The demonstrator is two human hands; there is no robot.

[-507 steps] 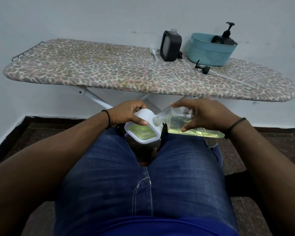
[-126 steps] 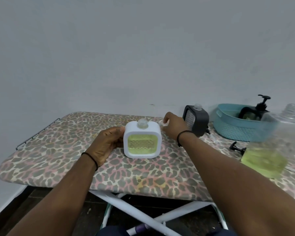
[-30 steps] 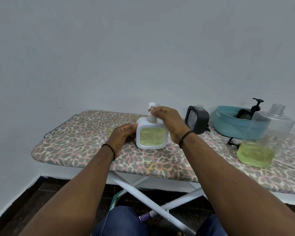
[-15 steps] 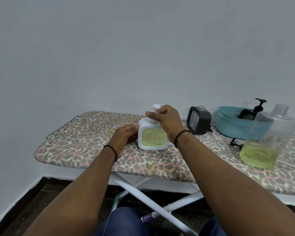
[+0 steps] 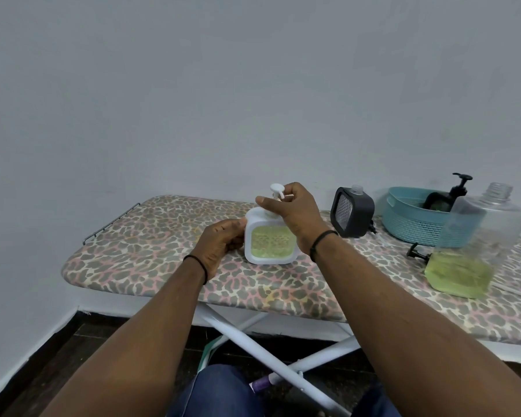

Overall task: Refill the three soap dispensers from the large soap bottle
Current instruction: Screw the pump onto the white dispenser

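Right hand (image 5: 295,215) grip: fingers curled round the white pump head (image 5: 276,191), directly above the white soap dispenser (image 5: 269,239), pump axis vertical in line with the neck. Left hand (image 5: 221,243) grip wraps the dispenser's left side, bracing it upright on the ironing board (image 5: 151,242). Window shows yellow-green soap, looks nearly full. Black dispenser (image 5: 353,216) just to the right, neck open; large soap bottle (image 5: 475,251) uncapped, well apart, nearer the right arm, about a third full
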